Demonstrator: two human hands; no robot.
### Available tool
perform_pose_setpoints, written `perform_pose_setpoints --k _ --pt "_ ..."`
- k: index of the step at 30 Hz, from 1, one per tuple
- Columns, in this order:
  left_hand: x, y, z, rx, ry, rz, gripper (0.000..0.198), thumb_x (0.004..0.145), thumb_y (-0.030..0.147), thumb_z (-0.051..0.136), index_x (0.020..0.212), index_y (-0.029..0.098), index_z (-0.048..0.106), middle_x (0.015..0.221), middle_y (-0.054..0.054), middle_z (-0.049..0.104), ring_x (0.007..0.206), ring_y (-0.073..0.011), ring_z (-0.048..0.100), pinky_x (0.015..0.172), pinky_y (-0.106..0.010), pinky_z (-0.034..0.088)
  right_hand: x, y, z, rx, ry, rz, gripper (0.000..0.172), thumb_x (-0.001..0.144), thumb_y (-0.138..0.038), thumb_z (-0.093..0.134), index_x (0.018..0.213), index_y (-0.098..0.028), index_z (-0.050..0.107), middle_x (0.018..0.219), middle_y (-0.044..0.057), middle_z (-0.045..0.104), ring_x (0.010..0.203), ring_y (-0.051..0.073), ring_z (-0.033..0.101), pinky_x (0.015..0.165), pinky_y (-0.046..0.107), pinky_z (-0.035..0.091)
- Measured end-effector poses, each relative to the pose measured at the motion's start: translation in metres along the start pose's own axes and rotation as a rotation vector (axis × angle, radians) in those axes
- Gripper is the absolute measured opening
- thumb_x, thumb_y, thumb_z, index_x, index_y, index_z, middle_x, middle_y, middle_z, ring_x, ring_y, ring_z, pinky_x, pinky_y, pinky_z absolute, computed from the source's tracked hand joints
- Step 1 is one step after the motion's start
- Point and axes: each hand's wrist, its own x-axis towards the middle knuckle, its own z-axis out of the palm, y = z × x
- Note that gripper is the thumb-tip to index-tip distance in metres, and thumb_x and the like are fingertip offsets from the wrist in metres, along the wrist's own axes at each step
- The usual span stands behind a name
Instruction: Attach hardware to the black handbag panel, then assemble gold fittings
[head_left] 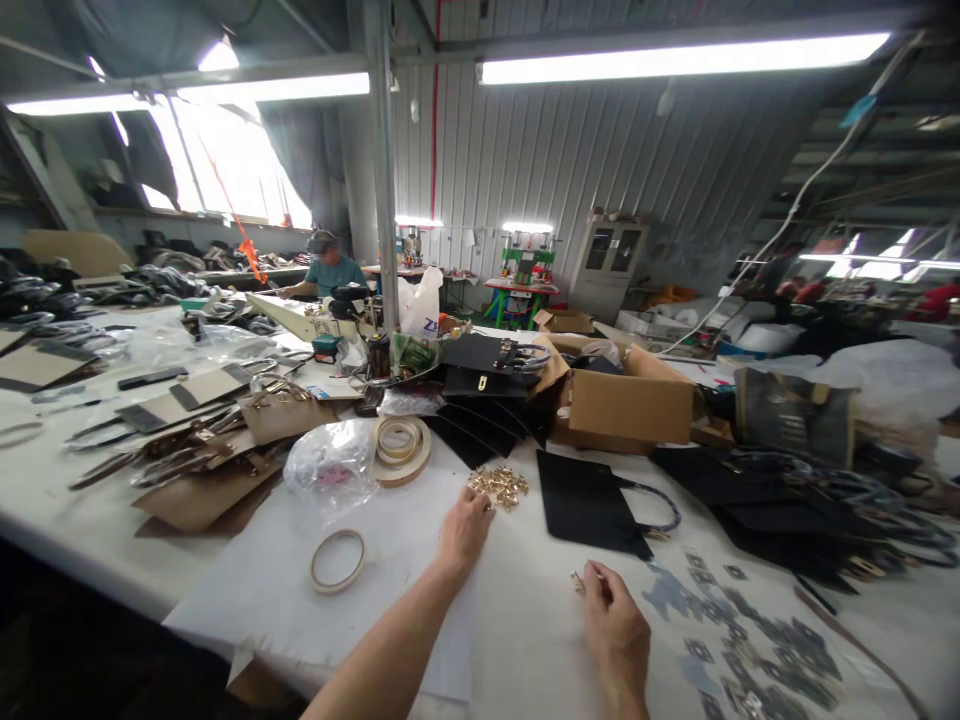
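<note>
My left hand (465, 530) reaches across the white table (525, 640), its fingertips pinched at the near edge of a small heap of gold metal fittings (499, 486). My right hand (616, 630) rests on the table closer to me, fingers pinched on a small gold fitting (577, 580). A flat black bag panel with a handle (592, 503) lies just beyond my right hand. Several small grey cut pieces (742, 630) are spread on the table to the right of that hand.
Two tape rolls (337, 560) (401, 448) and a clear plastic bag (330, 470) lie to the left. Brown card pieces (202, 490), black bags (487, 360) and a cardboard box (630, 400) crowd the far side. Another person (326, 268) works at a distant table.
</note>
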Motion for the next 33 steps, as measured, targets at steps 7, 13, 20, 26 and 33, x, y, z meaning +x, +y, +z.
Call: perform_pose_setpoints --k 7,13,20,26,33 --pt "-0.046 -0.016 -0.018 -0.102 -0.047 0.098 0.014 0.094 0.021 0.063 0.102 0.024 0.075 0.106 -0.006 0.068 0.096 -0.021 0.066 0.088 -0.031 0.05 -0.001 -0.002 -0.002 0.006 0.024 0.016 0.056 0.082 -0.066 0.049 0.105 -0.022 0.075 0.096 0.013 0.081 0.093 0.034 0.072 0.078 0.039 0.052" --pt "-0.098 -0.034 -0.045 -0.248 -0.047 0.291 0.019 0.098 0.029 0.061 0.11 0.022 0.075 0.109 -0.01 0.071 0.101 -0.022 0.067 0.092 -0.031 0.052 -0.002 0.008 -0.005 -0.023 -0.034 0.023 0.055 0.08 -0.066 0.053 0.107 -0.022 0.075 0.097 0.014 0.08 0.087 0.036 0.071 0.08 0.044 0.051" --pt "-0.113 -0.041 -0.052 -0.286 -0.118 0.256 0.018 0.092 0.028 0.071 0.109 0.022 0.073 0.102 -0.004 0.071 0.087 -0.015 0.07 0.085 -0.025 0.054 -0.001 0.004 0.005 -0.187 -0.167 0.028 0.05 0.081 -0.063 0.052 0.109 -0.028 0.073 0.103 0.01 0.08 0.099 0.039 0.069 0.081 0.046 0.049" --pt "-0.105 -0.02 -0.035 -0.405 -0.15 0.25 0.017 0.086 0.017 0.071 0.102 0.022 0.072 0.099 -0.001 0.069 0.081 -0.0125 0.069 0.076 -0.022 0.053 -0.014 -0.007 0.005 -0.163 -0.109 -0.063 0.06 0.08 -0.068 0.048 0.11 -0.023 0.075 0.097 0.012 0.08 0.093 0.033 0.07 0.075 0.038 0.049" --pt "-0.117 -0.034 -0.057 -0.359 -0.032 0.241 0.021 0.084 0.013 0.065 0.102 0.019 0.073 0.097 -0.004 0.068 0.078 -0.0134 0.068 0.081 -0.026 0.056 -0.01 0.005 0.001 -0.005 -0.1 -0.037 0.057 0.077 -0.068 0.055 0.107 -0.024 0.074 0.094 0.011 0.08 0.095 0.035 0.073 0.087 0.044 0.052"
